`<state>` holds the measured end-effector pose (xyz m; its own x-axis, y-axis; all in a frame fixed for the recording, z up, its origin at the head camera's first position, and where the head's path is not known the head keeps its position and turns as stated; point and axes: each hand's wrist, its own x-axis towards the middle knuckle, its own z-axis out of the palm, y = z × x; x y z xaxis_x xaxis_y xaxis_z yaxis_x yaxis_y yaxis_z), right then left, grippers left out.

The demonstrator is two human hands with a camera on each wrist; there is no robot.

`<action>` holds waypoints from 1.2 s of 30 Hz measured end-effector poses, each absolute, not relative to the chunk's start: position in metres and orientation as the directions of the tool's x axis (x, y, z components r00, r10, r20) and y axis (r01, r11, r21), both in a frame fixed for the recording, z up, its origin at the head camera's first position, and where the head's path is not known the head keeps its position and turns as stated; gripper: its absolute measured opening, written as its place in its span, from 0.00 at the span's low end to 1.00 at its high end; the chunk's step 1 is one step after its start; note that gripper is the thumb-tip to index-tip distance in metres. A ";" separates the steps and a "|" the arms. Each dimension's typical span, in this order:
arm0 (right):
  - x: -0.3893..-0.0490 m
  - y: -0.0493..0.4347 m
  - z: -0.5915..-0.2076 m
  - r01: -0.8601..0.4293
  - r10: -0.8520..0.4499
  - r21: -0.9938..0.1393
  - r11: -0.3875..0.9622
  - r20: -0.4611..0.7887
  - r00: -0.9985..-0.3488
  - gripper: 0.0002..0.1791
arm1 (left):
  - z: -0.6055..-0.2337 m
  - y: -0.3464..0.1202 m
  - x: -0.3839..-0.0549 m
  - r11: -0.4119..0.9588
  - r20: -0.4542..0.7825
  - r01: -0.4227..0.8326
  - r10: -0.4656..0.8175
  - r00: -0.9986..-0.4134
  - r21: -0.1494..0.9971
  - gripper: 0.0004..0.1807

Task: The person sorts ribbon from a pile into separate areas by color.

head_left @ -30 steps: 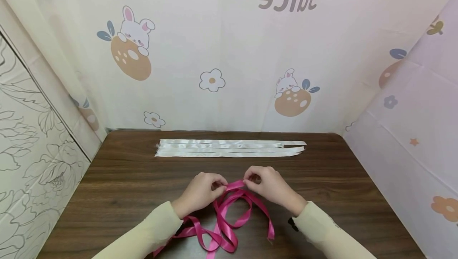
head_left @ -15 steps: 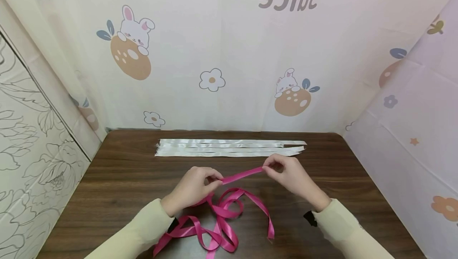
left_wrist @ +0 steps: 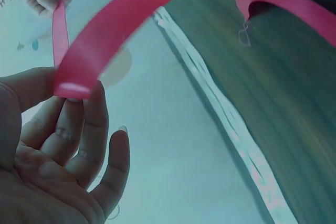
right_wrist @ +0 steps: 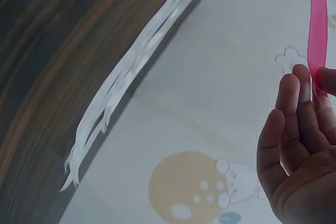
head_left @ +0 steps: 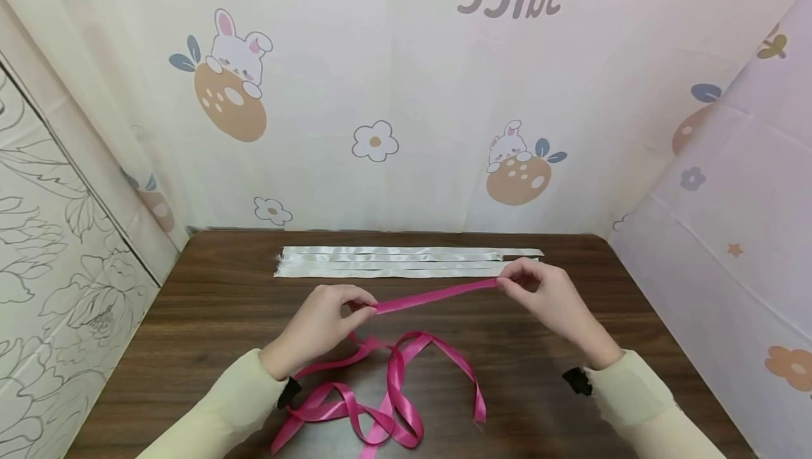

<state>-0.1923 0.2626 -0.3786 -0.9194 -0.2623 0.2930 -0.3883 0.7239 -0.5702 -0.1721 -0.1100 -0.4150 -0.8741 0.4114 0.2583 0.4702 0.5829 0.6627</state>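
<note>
Between my two hands a stretch of pink satin ribbon [head_left: 438, 296] is drawn straight, rising toward the right. My left hand [head_left: 323, 321] pinches it between thumb and fingers; in the left wrist view the ribbon [left_wrist: 105, 40] bends over the fingertips. At the other end my right hand [head_left: 550, 298] pinches the ribbon's tip, which shows beside the thumb in the right wrist view [right_wrist: 317, 35]. From the left hand the rest of the ribbon trails down to the table in loose loops, with one frayed end lying right of them.
Several white ribbon strips [head_left: 380, 262] lie side by side along the back of the dark wooden table [head_left: 216, 318]; my right hand overlaps their right ends in the head view. A printed curtain [head_left: 431, 78] hangs behind the table.
My hands have moved apart and upward, the right one farther to the right. The ribbon span between them has grown from a short piece to a long straight stretch.
</note>
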 end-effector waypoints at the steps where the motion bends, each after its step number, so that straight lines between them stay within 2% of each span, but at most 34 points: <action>1: -0.193 0.265 -0.378 -0.386 -0.254 -0.565 0.729 0.300 -0.919 0.06 | -0.414 -0.112 -0.172 0.584 0.259 0.471 0.411 -0.874 0.661 0.05; 11: -0.192 0.290 -0.369 -0.327 -0.168 -0.554 0.765 0.319 -0.933 0.02 | -0.401 -0.133 -0.169 0.600 0.267 0.434 0.350 -0.898 0.672 0.05; 21: -0.189 0.320 -0.365 -0.258 -0.098 -0.545 0.798 0.306 -0.947 0.05 | -0.391 -0.145 -0.164 0.608 0.291 0.444 0.338 -0.895 0.659 0.03; 36: -0.192 0.366 -0.364 -0.179 -0.008 -0.627 0.758 0.266 -0.964 0.10 | -0.381 -0.169 -0.164 0.648 0.342 0.437 0.276 -0.898 0.624 0.06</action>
